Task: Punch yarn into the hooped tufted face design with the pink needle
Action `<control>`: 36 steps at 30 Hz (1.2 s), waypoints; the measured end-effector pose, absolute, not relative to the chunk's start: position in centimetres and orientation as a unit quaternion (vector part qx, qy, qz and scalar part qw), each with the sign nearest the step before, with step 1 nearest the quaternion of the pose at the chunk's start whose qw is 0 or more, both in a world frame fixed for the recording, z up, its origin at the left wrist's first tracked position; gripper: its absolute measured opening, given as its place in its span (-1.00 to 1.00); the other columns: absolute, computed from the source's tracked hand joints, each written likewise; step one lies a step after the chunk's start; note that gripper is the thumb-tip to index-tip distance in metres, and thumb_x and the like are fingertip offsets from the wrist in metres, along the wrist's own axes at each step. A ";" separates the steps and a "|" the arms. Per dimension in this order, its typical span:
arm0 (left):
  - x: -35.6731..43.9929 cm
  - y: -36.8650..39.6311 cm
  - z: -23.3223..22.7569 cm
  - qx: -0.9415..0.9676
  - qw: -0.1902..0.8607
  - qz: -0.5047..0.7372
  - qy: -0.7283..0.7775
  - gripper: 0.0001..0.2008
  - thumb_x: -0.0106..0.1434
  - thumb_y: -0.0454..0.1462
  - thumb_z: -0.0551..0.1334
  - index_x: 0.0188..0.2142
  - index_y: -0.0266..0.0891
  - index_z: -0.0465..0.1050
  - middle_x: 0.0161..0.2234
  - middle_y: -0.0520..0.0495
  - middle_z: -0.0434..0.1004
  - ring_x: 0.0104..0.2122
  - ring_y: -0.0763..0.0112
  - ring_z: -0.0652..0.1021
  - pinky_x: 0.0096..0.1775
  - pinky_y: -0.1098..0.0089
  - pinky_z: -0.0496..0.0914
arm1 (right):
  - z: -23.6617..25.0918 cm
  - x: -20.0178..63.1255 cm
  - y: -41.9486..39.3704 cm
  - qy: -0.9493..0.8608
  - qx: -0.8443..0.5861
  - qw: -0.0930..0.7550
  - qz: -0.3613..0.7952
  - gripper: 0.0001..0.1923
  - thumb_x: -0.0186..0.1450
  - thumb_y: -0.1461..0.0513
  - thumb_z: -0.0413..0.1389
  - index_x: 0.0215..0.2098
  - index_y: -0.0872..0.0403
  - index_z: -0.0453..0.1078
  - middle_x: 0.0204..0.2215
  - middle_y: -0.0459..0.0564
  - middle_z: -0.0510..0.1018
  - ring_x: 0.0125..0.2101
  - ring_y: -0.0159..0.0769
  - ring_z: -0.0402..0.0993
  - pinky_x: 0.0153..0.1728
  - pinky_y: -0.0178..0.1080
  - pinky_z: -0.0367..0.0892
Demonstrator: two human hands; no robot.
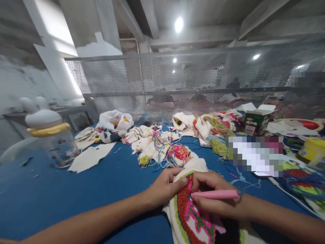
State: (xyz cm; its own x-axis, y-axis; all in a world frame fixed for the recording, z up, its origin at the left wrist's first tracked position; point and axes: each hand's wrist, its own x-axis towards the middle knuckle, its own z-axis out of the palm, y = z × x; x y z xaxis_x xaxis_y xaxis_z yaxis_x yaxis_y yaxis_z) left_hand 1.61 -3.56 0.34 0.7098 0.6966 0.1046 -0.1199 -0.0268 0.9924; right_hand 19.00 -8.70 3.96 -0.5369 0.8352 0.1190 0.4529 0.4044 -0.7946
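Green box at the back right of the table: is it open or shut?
Open: the green box has its white flaps spread at the top. Its inside is hidden, so cannot tell whether it's empty.

Bottom centre, my left hand point(165, 185) holds the embroidery point(183, 208); my right hand point(218, 207) grips a pink tool point(219, 194) over it.

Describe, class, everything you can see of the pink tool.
The pink tool is a slim, pen-like rod, smooth and plastic-looking. The right hand pinches it near one end. In the picture it lies nearly level, its blunt end rightward, its other end towards the yarn-covered fabric; whether the tip touches is unclear.
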 end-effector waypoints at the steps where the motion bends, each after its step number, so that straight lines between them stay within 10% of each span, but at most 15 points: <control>1: 1.5 -3.6 0.4 0.655 0.652 0.314 0.219 -0.56 0.05 -0.03 0.24 -0.23 -0.37 0.44 -0.41 -0.07 0.44 -0.39 0.36 0.41 -0.30 0.42 0.26 | 4.1 18.7 -8.6 -0.807 -0.402 0.256 0.347 -0.87 0.08 0.29 0.07 -0.52 0.10 0.16 -0.58 -0.16 0.29 -0.56 -0.48 0.13 -0.58 -0.41 0.07; 36: 1.0 -3.4 0.5 0.669 0.662 0.219 0.258 -0.67 0.24 -0.20 0.10 -0.04 -0.34 0.27 -0.16 -0.12 0.46 -0.16 0.27 0.44 -0.16 0.34 0.31 | 4.1 19.0 -9.5 -0.810 -0.459 0.211 0.298 -0.87 0.25 0.19 -0.01 -0.41 0.07 0.25 -0.52 -0.14 0.40 -0.51 -0.42 0.28 -0.46 -0.36 0.17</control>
